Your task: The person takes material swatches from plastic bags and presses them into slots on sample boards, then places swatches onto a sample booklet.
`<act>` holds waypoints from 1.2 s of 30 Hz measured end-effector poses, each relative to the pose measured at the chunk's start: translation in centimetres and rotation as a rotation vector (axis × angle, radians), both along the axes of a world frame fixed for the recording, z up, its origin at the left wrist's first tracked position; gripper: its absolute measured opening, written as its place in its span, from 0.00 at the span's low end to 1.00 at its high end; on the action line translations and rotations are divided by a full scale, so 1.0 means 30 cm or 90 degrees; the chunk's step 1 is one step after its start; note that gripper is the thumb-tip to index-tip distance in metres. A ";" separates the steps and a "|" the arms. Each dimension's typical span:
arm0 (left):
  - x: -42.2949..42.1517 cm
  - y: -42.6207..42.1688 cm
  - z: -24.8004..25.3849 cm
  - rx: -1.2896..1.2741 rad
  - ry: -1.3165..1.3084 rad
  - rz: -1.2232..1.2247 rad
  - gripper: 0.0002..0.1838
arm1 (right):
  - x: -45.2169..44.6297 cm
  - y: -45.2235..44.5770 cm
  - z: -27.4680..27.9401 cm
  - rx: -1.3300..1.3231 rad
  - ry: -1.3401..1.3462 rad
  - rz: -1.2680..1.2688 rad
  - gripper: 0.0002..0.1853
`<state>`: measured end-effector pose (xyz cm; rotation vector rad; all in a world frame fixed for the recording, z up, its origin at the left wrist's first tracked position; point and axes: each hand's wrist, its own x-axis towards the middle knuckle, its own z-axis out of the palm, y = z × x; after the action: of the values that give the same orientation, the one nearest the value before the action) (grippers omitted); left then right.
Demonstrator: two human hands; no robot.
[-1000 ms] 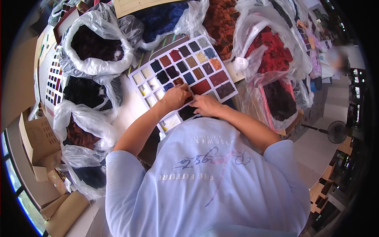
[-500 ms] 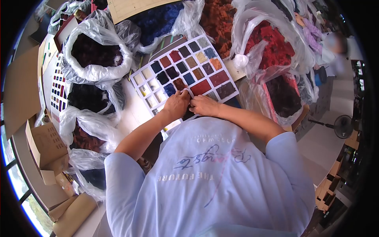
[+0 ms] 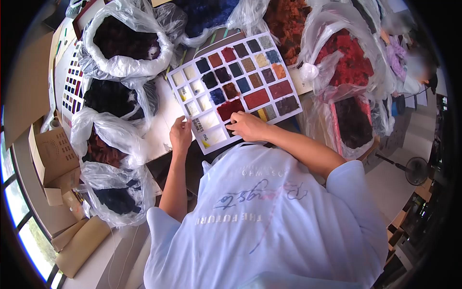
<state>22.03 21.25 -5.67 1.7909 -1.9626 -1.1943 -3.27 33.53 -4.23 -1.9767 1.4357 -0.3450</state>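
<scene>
A white grid board (image 3: 211,108) with many coloured fibre swatches lies tilted in front of me. My right hand (image 3: 248,126) rests on its lower part, fingers bent over a dark cell beside a deep red swatch (image 3: 230,110); whether it pinches anything is hidden. Just off the board's left edge is my left hand (image 3: 181,134), raised with its fingers bunched at the tips; anything between them is too small to make out. Several cells on the board's left side show white and pale lining.
Plastic bags of dark fibre (image 3: 113,98) line the left side, with a cardboard box (image 3: 55,156) beyond. Behind the board are blue fibre (image 3: 207,14) and rust fibre (image 3: 286,24). Red fibre (image 3: 344,58) lies right. A person (image 3: 418,72) and a fan (image 3: 416,169) are farther right.
The hand on the left has moved left, off the board, uncovering the deep red swatch. The other hand stays over the lower cells. The whole view has shifted slightly.
</scene>
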 end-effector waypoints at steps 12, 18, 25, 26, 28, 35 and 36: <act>-0.018 0.010 0.079 0.257 0.204 0.084 0.17 | -0.177 0.392 0.000 0.507 -0.780 -0.824 0.20; -0.052 0.030 0.167 0.433 0.479 0.086 0.15 | -0.097 0.357 0.014 0.526 -0.956 -0.784 0.19; 0.004 0.028 0.165 0.459 0.559 -0.012 0.17 | -0.080 0.342 -0.034 0.392 -0.781 -0.775 0.16; 0.000 0.036 0.189 0.441 0.562 -0.013 0.17 | -0.079 0.340 -0.012 0.339 -0.820 -0.770 0.14; -0.010 0.045 0.222 0.425 0.570 -0.019 0.17 | -0.105 0.324 0.106 0.268 -0.709 -0.733 0.13; -0.115 0.060 0.188 0.372 0.625 -0.054 0.22 | -0.240 0.312 0.168 -0.004 -0.539 -0.652 0.18; -0.216 0.052 0.255 0.370 0.635 -0.041 0.21 | -0.287 0.281 0.177 -0.046 -0.674 -0.669 0.18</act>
<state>15.54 22.81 1.99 0.9087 -1.1357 -2.2456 -11.89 41.95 1.09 -0.6007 1.5057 -1.5979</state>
